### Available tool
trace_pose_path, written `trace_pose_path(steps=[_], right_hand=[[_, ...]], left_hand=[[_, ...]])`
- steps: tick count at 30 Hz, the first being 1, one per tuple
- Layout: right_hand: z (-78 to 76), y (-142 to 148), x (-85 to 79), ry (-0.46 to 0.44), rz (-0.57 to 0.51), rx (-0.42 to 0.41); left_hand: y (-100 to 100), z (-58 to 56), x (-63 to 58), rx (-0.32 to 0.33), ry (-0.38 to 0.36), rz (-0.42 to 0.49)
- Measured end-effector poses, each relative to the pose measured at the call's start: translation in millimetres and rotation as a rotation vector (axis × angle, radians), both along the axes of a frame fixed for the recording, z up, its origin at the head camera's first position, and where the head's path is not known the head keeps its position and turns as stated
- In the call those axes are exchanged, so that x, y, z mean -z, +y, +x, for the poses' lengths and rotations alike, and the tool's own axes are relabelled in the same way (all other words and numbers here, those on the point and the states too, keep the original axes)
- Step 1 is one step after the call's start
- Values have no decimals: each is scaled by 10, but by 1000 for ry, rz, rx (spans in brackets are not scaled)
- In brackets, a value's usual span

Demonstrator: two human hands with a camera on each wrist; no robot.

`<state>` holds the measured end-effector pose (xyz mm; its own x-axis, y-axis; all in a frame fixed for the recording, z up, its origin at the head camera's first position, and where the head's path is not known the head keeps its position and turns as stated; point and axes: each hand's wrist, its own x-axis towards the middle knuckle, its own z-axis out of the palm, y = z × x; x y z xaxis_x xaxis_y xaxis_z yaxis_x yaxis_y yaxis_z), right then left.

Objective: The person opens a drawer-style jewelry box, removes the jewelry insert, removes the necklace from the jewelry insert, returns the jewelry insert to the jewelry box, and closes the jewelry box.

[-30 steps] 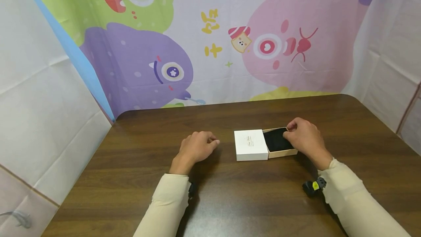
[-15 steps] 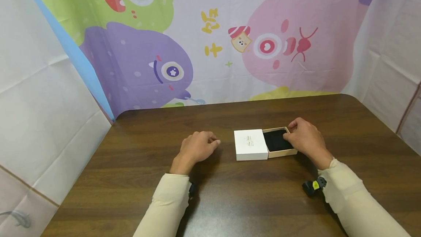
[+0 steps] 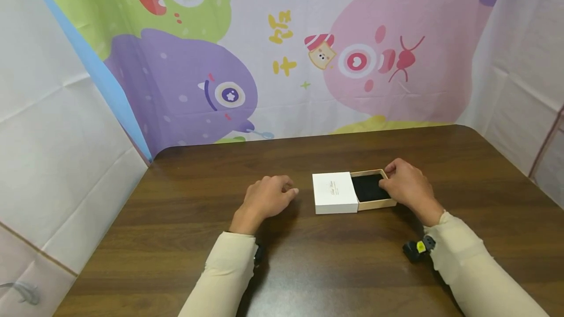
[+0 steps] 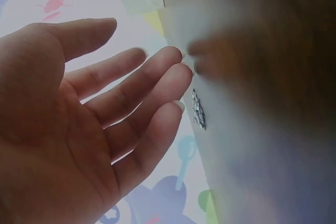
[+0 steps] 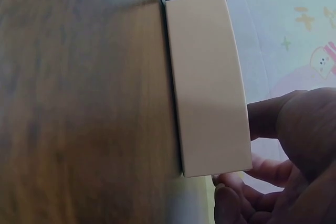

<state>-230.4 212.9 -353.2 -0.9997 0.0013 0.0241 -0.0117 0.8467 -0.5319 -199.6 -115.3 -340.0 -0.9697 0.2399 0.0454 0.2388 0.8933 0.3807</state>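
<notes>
A white box sleeve (image 3: pixel 336 192) with small gold lettering lies on the table right of centre. From its right side a tan box drawer (image 3: pixel 377 205) sticks partly out, with a flat black piece (image 3: pixel 368 188) inside. My right hand (image 3: pixel 410 185) pinches the drawer's right end, thumb over the rim. In the right wrist view the drawer's tan side wall (image 5: pixel 210 87) is seen close up, with the fingers at its end. My left hand (image 3: pixel 269 196) stays at the table, left of the sleeve and apart from it, fingers loosely bent, holding nothing.
The brown wooden table (image 3: pixel 282 263) meets a cartoon-printed cloth (image 3: pixel 291 106) at the back. White panels (image 3: pixel 66 101) stand at either side. Each forearm wears a small dark wrist camera (image 3: pixel 416 249). A small silvery patch (image 4: pixel 198 109), unclear in kind, shows in the left wrist view.
The black piece, raised along its far edge a second ago, now lies lower in the drawer. My left hand has shifted slightly right. The right hand keeps its hold.
</notes>
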Motion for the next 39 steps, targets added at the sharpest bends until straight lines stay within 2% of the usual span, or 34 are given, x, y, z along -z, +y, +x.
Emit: trace_pose_path(steps=[6,9,14,23,39], right_hand=[[17,-20,-13,6,1,24],[29,-30,-17,10,-17,36],[30,-34,-29,16,-33,43],[35,-33,-39,-13,-40,44],[37,-31,-26,-31,-52,40]], left_hand=[[59,35,0,10,-26,-3],[87,36,1,15,-16,-17],[131,38,-10,45,0,-29],[211,72,-27,85,-25,-22],[296,115,-48,119,4,-71]])
